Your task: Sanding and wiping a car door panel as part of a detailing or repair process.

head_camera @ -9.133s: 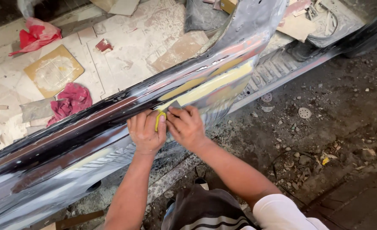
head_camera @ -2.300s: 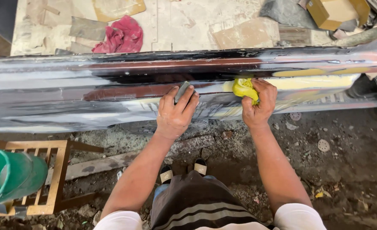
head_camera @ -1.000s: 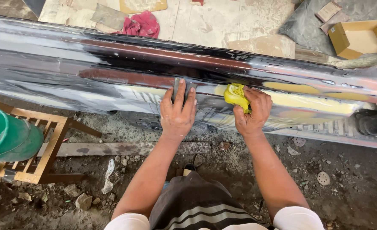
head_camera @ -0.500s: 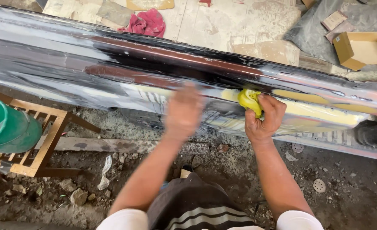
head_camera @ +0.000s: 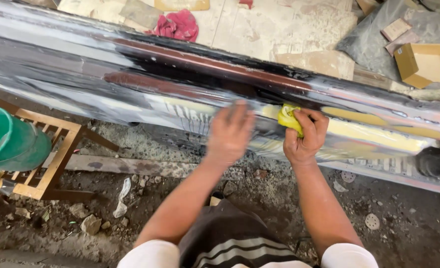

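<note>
A long glossy black body panel (head_camera: 130,84) with reddish-brown streaks and pale yellow filler patches runs across the view. My left hand (head_camera: 230,131) lies flat on its lower face, motion-blurred, with fingers together. A grey sanding sheet (head_camera: 241,103) just peeks out past the fingertips. My right hand (head_camera: 304,136) is closed around a wet yellow sponge (head_camera: 288,118) and holds it against the panel, right beside a yellow patch (head_camera: 364,131). My forearms reach up from the bottom of the view.
A green bucket (head_camera: 9,141) sits on a low wooden stool (head_camera: 56,149) at the left. A plank (head_camera: 130,166) and rubble lie on the dirt floor below the panel. Behind the panel are a red rag (head_camera: 178,25) and an open cardboard box (head_camera: 426,62).
My left hand has been sliding back and forth along the panel and is now blurred. The right hand keeps the sponge pressed at nearly the same spot. The view has shifted slightly.
</note>
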